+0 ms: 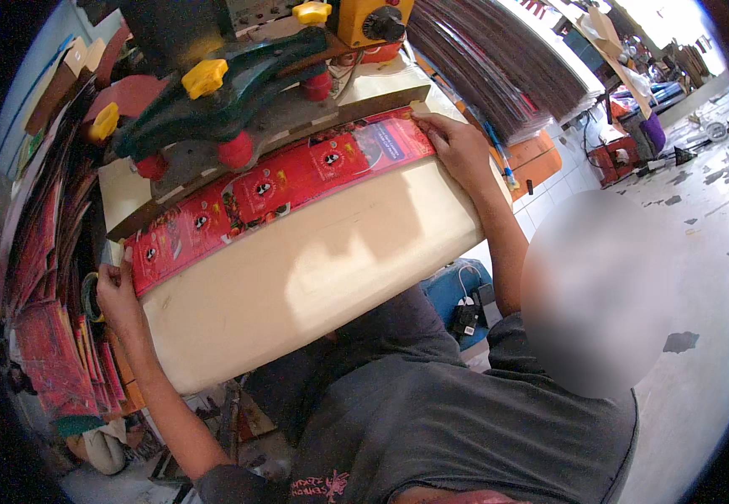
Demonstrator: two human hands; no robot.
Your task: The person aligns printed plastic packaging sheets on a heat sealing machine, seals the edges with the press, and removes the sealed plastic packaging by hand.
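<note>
A long red printed plastic strip (265, 191) with repeated package pictures lies across the far part of a cream, rounded-edge work surface (331, 260). Its far edge runs along a thin metal strip (297, 134) at the foot of a machine. My left hand (119, 296) pinches the strip's left end between thumb and fingers. At the other end, my right hand (455, 149) grips the right corner, thumb on top. Between my hands the strip looks stretched nearly flat. Fingertips beneath the strip are hidden.
Over the strip stand dark green machine arms (213, 109) with red rubber feet (235, 151) and yellow knobs (205, 78). A yellow control box (371, 21) with a black dial sits behind. Sheet stacks rise at the far right (499, 67) and along the left (49, 218).
</note>
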